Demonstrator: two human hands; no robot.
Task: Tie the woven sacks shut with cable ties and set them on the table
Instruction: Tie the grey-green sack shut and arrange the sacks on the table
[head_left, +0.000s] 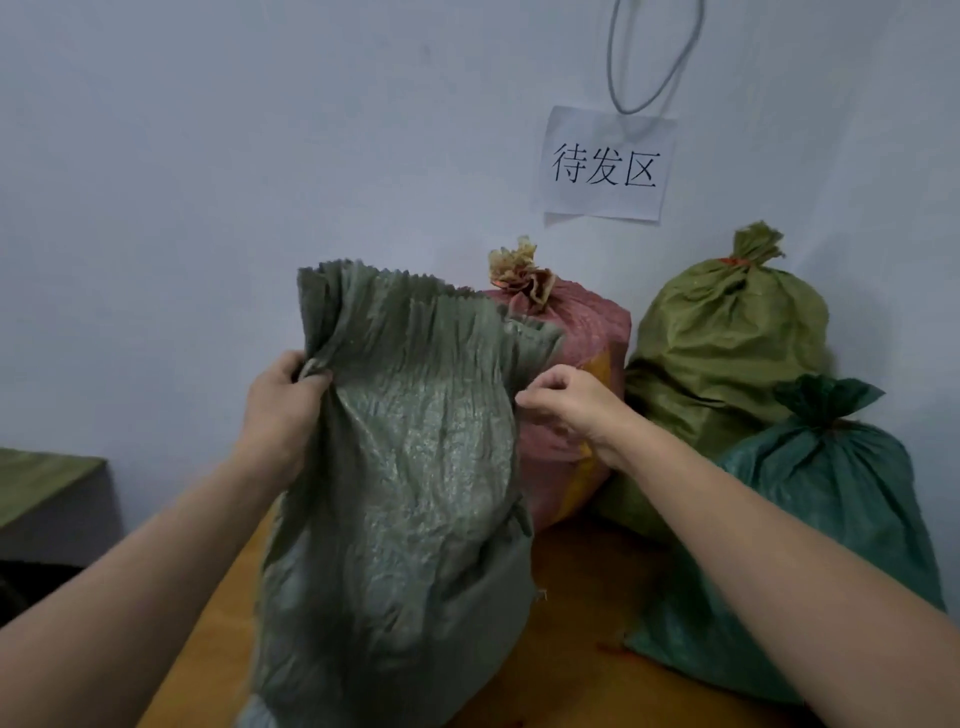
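A grey-green woven sack (400, 493) stands upright in front of me on the wooden table (582, 670), its crinkled mouth untied and reaching up to the wall. My left hand (283, 410) grips the sack's left edge just below the mouth. My right hand (563, 405) pinches the right edge at about the same height. No cable tie is visible in either hand.
Three tied sacks stand behind and to the right: a pink one (576, 374), an olive-green one (727, 343) and a dark green one (810, 535) nearest me. A paper sign (605, 166) hangs on the wall. A low green-topped surface (36, 480) lies at the left.
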